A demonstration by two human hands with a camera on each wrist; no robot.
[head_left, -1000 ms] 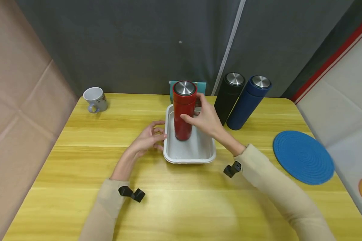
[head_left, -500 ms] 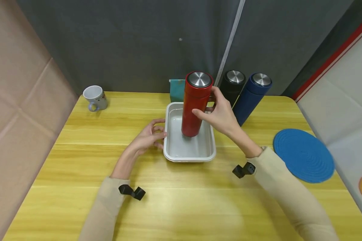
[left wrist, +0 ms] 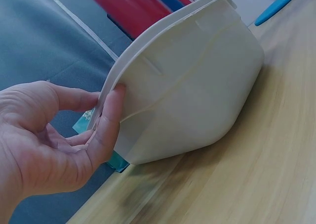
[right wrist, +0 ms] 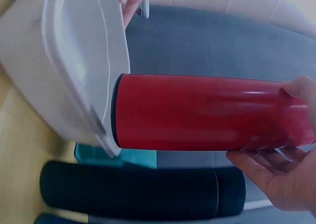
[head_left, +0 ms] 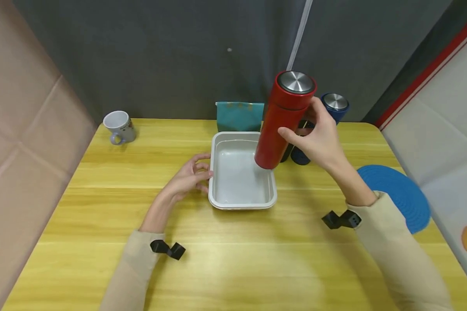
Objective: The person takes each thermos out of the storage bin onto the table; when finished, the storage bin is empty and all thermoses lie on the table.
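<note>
The red flask (head_left: 283,121) was held clear of the worktop (head_left: 233,259), tilted, its base over the right rim of the white tray (head_left: 218,172). The right hand (head_left: 317,138) grasped it round the upper body, thumb in front and fingers curled behind. Just beyond that hand stood the black flask (right wrist: 143,190) and the blue flask (head_left: 334,103), largely hidden. To the hand's right lay the blue mat (head_left: 404,194). The left hand (head_left: 188,179) rested against the tray's left wall, thumb (left wrist: 108,120) pressed to the rim, fingers loosely bent, gripping nothing.
</note>
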